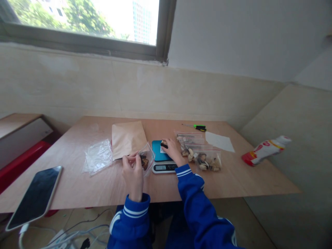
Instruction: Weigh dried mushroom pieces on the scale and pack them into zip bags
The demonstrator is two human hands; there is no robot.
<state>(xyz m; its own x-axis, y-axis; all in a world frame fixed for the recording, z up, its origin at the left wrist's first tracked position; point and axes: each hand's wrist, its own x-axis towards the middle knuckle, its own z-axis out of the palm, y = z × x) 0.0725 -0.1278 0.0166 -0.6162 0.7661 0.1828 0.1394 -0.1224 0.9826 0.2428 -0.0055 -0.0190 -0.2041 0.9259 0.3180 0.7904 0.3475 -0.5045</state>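
Note:
My left hand (133,171) is closed on the edge of a clear zip bag (149,154) with dark brown dried mushroom pieces (144,162) inside. The bag is tilted beside a kitchen scale (158,156) with a blue plate and a lit display (165,168), too small to read. Over the plate, the fingers of my right hand (172,150) pinch a small dark-and-pale piece (164,145) that looks like dried mushroom. A bit of white (162,150) shows under these fingers. Right of the scale lie several filled zip bags (207,160) of dried mushrooms.
A brown paper sheet or bag (128,138) and clear plastic bags (97,157) lie left. Behind the filled bags are a green-and-black screwdriver (198,127) and white paper (220,141). A red-and-white bottle (266,151) is at right, a phone (35,195) on a cable at the left.

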